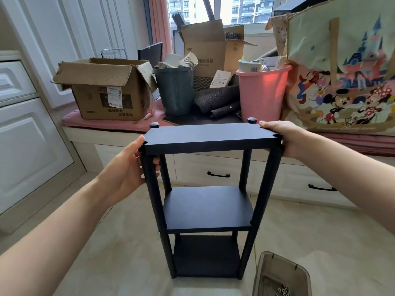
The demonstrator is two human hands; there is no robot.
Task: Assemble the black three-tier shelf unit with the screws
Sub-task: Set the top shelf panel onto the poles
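The black three-tier shelf unit (207,207) stands upright on the tiled floor in the middle of the view. Its top board (205,134) sits on four black posts, and round caps show on the two far posts. My left hand (128,169) grips the near left post just under the top board, fingers curled round it. My right hand (282,138) holds the right end of the top board, thumb on top and fingers hidden behind the near right post. Several screws (283,291) lie in a clear plastic box (284,272) at the bottom right.
A window bench (119,135) with drawers runs behind the shelf. On it stand an open cardboard box (106,90), a grey bin (174,90), a pink bin (261,92) and a large cartoon-print bag (342,71). White cabinets (25,129) line the left.
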